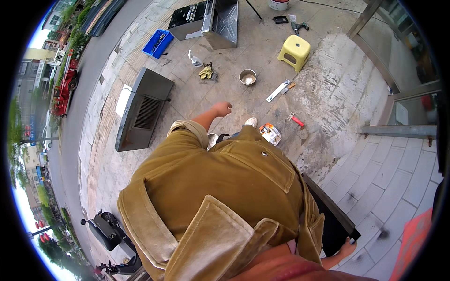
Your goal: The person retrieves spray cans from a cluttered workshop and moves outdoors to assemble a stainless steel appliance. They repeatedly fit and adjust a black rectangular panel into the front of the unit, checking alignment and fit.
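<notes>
My left hand point(222, 109), its fingers curled and nothing visible in them, hangs over the paving near a white shoe point(251, 122). At the lower right, my right hand point(346, 249) has its fingers around the corner of a dark panel point(333, 213); its hold is partly hidden. Ahead stands a metal bowl point(247, 77) with pale stuff in it. To its right lie a white flat strip point(277, 91) and a scraper point(289, 87). Closer in are a red-handled tool point(296, 120) and an orange and white plastic bag point(270, 134).
A metal range hood point(145, 112) rests at left; another metal appliance point(220, 28) stands farther off. Around are a blue tray point(158, 44), spray bottle point(195, 60), yellow rag point(206, 71), yellow stool point(294, 52) and cordless drill point(300, 27). A glass door point(398, 51) borders the right.
</notes>
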